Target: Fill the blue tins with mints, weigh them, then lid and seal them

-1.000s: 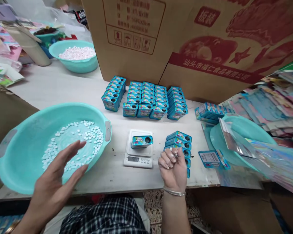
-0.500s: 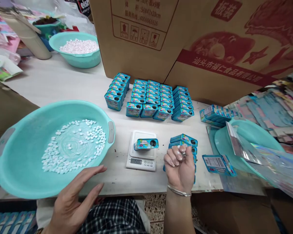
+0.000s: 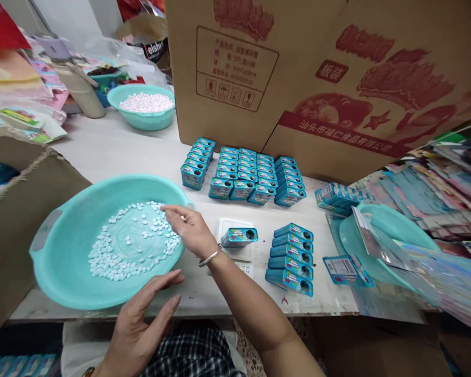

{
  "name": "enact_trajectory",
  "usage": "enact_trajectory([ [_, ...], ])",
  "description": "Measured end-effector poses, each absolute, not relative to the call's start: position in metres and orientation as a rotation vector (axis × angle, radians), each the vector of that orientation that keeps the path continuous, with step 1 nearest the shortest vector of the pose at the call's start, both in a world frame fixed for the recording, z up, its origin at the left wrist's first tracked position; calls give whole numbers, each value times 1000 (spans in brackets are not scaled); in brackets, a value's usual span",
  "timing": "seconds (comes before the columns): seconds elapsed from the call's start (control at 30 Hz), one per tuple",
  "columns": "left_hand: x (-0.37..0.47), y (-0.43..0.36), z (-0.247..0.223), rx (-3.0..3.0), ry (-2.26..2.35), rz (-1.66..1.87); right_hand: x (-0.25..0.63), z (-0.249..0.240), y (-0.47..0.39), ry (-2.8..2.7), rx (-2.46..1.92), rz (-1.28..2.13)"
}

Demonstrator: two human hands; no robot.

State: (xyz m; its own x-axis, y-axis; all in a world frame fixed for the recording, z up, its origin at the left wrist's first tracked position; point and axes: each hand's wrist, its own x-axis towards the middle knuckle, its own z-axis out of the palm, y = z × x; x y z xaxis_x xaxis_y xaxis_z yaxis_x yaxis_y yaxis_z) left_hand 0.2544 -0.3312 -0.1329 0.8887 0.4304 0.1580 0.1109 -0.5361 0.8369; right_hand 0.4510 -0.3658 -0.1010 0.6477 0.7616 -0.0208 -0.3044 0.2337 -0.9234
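Note:
My right hand (image 3: 190, 228) reaches over the right rim of the turquoise basin (image 3: 68, 251), fingers stretched out toward the small white candies (image 3: 115, 259) inside. Its palm side is hidden, and I see no candy in it. In front of the basin, my left hand (image 3: 145, 314) is open, with thumb and fingers apart and nothing between them. A blue candy tin (image 3: 239, 237) with a dark round opening on top stands on the white scale (image 3: 223, 226). My right forearm partly covers the scale and its display.
Rows of blue tins (image 3: 241, 189) stand before a large cardboard box (image 3: 227, 123). Another row of tins (image 3: 290, 259) is right of the scale. A smaller bowl of pale candies (image 3: 147, 121) sits at back left. Plastic sheets (image 3: 427, 262) overlie a turquoise bowl (image 3: 353, 230) at right.
My right hand has moved left from above the right-hand tins to the basin; it was curled around white candies before. My left hand stays open near the basin. The view has shifted.

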Motion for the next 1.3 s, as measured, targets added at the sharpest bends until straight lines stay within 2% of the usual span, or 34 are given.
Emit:
enact_trajectory([
  [0.07,245,-328,-136,2083,458,440,447,-107,-358,-384,-1077,828],
  [0.17,243,-327,-137,2005,534,420,455,-99,-381,-105,-808,894],
  [0.3,275,-335,-124,1984,416,392,482,-77,-445,123,-529,636],
  [0.43,343,-357,-111,2128,139,493,500,-76,-490,203,-577,277],
  [0.57,410,-382,-116,2297,-10,506,503,-92,-497,262,-682,199],
  [0.7,442,-393,-130,2375,-65,393,499,-103,-490,220,-779,122],
  [1.03,447,-391,-142,2327,-91,332,496,-105,-483,120,-852,-7],
  [1.17,439,-386,-134,2311,-77,360,501,-97,-498,163,-750,125],
  [1.3,394,-364,-115,2245,11,489,500,-83,-537,147,-596,234],
])
